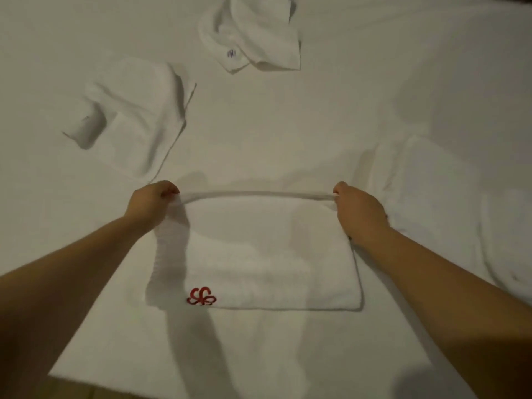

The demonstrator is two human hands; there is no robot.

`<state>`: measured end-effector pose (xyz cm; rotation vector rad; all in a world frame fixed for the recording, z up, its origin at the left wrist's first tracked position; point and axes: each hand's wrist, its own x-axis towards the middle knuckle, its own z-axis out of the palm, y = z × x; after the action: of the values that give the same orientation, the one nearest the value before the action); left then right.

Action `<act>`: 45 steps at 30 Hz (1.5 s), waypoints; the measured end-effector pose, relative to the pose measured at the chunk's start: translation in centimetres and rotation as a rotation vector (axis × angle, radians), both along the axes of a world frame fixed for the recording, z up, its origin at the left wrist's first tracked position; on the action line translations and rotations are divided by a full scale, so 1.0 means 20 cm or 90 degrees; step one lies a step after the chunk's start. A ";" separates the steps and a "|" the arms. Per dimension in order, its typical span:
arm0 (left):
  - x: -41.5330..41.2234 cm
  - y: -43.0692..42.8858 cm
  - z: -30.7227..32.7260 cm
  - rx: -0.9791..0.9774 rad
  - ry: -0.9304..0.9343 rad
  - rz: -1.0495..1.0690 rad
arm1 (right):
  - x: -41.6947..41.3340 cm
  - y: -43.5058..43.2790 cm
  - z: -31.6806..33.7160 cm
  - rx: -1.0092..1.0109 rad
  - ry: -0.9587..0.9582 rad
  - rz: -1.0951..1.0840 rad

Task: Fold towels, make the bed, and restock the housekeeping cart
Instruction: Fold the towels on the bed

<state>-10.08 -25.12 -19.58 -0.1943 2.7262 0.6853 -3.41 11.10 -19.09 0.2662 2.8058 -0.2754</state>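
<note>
White towel [259,254] on bed sheet [288,125], far edge pinched taut by left hand [154,198] and right hand [355,210]

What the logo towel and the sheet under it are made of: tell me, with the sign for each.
Logo towel: probably cotton terry, matte; thick soft edges, fuzzy surface. Its red logo: seemingly embroidered thread. Sheet: thin smooth woven fabric, perhaps cotton or a blend; flat, fine creases, no pile.

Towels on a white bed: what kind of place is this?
Probably a hotel room: a white bed, a towel with a red logo pinched by the left hand and right hand, and more towels nearby.
</note>
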 end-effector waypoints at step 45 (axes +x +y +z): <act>0.89 0.03 -0.04 -0.012 -0.002 0.304 | 0.75 -0.25 -0.02 -0.323 0.065 -0.581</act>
<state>7.69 -24.59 -20.36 -0.8689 2.6986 0.7759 11.59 6.04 -19.45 1.4020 2.3854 -1.1830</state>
